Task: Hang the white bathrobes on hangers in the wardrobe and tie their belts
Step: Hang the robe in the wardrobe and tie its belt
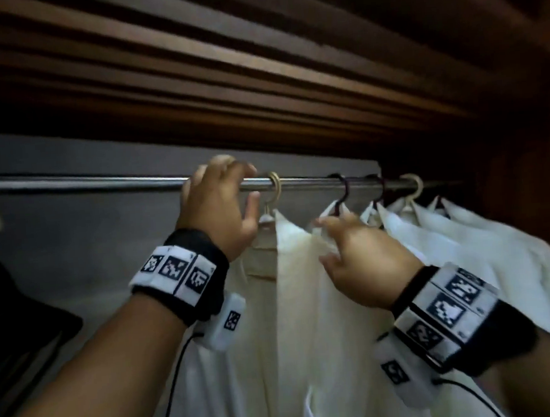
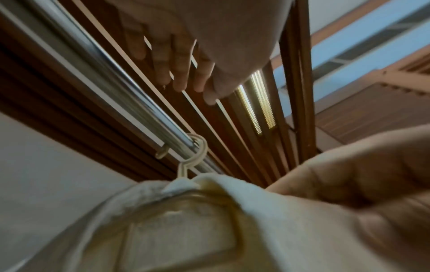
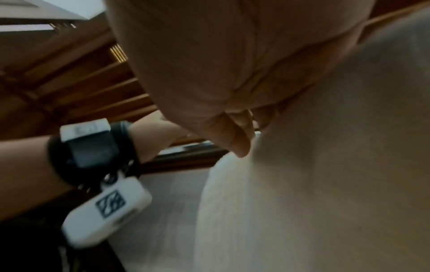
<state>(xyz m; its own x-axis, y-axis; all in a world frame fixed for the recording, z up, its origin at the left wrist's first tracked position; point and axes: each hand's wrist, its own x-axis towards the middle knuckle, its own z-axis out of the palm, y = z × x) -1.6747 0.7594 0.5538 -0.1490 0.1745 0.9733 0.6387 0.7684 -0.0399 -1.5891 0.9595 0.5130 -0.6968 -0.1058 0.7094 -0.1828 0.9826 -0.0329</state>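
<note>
Dark wardrobe: robe [image 1: 291, 272] hooked on rail [image 1: 102, 183]. L hand [image 1: 221, 205] spread, R hand [image 1: 361, 254] pinching collar; belt-tying prob next.

rail [image 1: 102, 183]: polished metal, smooth, glossy
near bathrobe [image 1: 293, 304]: white cloth, soft, matt, nubbly at the collar
its hanger hook [image 1: 275, 188]: cream plastic, smooth
hanger hooks [image 1: 345, 188] further right: dark, glossy
wardrobe top [image 1: 257, 63]: brown ribbed wood, satin sheen
wristbands [image 1: 187, 279]: black fabric, white printed plastic tiles
</note>
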